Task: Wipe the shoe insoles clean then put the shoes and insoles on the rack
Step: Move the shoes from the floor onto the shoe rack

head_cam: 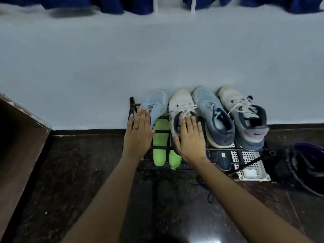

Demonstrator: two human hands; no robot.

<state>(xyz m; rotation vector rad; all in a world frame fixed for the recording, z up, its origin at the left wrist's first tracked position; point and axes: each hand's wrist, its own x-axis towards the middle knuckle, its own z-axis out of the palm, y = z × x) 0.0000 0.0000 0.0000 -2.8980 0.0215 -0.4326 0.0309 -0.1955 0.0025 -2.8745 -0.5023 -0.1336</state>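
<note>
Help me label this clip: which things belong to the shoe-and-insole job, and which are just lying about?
Job: pale blue shoe, white shoe, blue-and-navy shoe, grey shoe, green insoles, rack, left hand, right hand.
Lying about: white basket, dark purple object, wooden cabinet.

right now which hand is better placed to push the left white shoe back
Right hand: it lies flat on that white shoe; the left hand is on the leftmost shoe.

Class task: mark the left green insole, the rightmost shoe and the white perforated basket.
left green insole [160,140]: head view, on its middle, between two rack bars.
rightmost shoe [252,135]: head view, on its grey heel.
white perforated basket [249,155]: head view, on its bare grid.
</note>
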